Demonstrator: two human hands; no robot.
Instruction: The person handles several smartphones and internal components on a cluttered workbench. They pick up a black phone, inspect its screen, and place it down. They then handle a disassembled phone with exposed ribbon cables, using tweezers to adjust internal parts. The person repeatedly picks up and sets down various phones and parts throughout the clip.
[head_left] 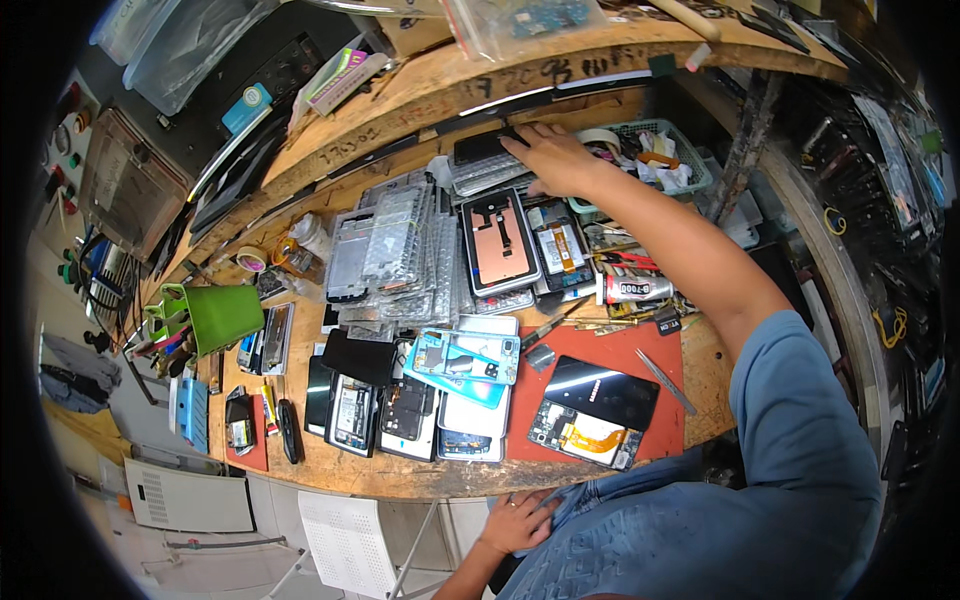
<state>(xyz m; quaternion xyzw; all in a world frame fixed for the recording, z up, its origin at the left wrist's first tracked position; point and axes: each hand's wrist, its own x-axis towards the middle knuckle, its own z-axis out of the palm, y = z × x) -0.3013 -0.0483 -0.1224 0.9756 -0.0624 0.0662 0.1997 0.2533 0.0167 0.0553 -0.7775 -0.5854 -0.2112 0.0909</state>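
My right hand (552,160) reaches across to the back of the bench. Its fingers are spread and touch the right end of a black phone panel (478,150), which lies on a wrapped stack; the fingertips' undersides are hidden. My left hand (520,520) rests on my lap below the bench edge, fingers lying flat, a ring on one finger. In front of me on a red mat (660,345) lies an opened phone (590,440), circuit board and orange ribbon cable exposed. Its dark glossy screen (605,390) overlaps the far part. Tweezers (666,380) lie to its right.
Bubble-wrapped phone parts (395,250) are stacked mid-bench, beside a copper-coloured phone frame (500,240). Several opened phones (408,410) lie left of the mat. A glue tube (638,289), a green basket (690,150) and a green tool holder (222,318) stand around. A wooden shelf (420,100) overhangs the back.
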